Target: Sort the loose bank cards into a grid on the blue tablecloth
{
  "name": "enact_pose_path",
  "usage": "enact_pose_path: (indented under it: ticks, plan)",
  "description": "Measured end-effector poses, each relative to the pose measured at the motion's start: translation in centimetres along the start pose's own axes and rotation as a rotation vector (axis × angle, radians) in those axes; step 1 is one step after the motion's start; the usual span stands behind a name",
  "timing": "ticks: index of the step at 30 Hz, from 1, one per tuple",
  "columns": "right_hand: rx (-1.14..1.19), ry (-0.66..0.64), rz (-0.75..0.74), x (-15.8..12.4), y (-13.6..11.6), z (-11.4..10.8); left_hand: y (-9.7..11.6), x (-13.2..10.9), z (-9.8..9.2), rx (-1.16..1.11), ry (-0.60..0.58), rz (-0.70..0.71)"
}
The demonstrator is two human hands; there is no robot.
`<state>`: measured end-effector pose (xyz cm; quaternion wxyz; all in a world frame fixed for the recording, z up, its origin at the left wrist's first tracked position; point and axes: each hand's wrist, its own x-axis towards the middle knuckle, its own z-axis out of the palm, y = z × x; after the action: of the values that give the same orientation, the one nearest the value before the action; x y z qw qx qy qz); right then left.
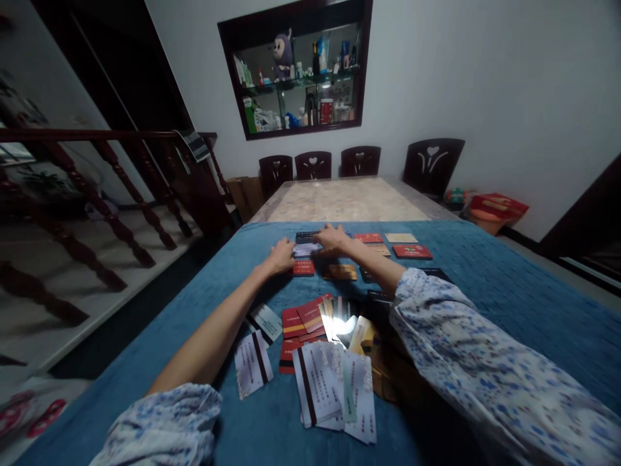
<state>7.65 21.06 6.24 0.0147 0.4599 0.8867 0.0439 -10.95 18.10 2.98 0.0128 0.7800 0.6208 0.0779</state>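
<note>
Both of my arms reach forward over the blue cloth (pixel 208 285). A whitish card (pixel 305 250) lies between my hands. My left hand (pixel 281 256) has its curled fingers at the card's left edge. From the right, my right hand (pixel 332 240) bends its fingers over the card's other end. A dark card (pixel 306 236) lies just beyond, and a red card (pixel 303 267) just nearer. Closer to me are loose white cards (pixel 317 385) with dark stripes, overlapping red cards (pixel 295 323) and a yellow card (pixel 361 333). A bright glare covers part of this heap.
To the right of my hands lie an orange-red card (pixel 369 237), a cream card (pixel 402 238), a red card stack (pixel 412 252) and a gold card (pixel 341 272). Dark chairs (pixel 313 166) stand beyond the table (pixel 334 200). A wooden railing (pixel 121 175) runs along the left.
</note>
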Motion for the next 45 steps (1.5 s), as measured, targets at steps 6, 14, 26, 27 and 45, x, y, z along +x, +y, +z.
enact_pose_path:
  ticks: [6, 14, 26, 27, 45]
  plan:
    - [-0.013, 0.071, -0.038, -3.0, 0.2, 0.0, 1.1, -1.9, -0.4, 0.016, 0.025, -0.036]
    - [0.006, 0.149, -0.081, -7.6, 0.2, 0.0, 3.1, -4.6, -0.2, -0.068, 0.119, 0.035]
    - [0.024, 0.215, -0.083, -13.3, 1.0, 1.0, 6.1, -7.6, 0.4, -0.190, 0.174, 0.156]
    - [0.025, 0.229, -0.086, -13.7, 1.0, 1.1, 6.4, -7.7, 0.6, -0.200, 0.185, 0.171]
    - [0.046, 0.178, -0.026, -20.9, 4.1, 1.9, 14.1, -9.0, 0.5, -0.215, 0.050, 0.337]
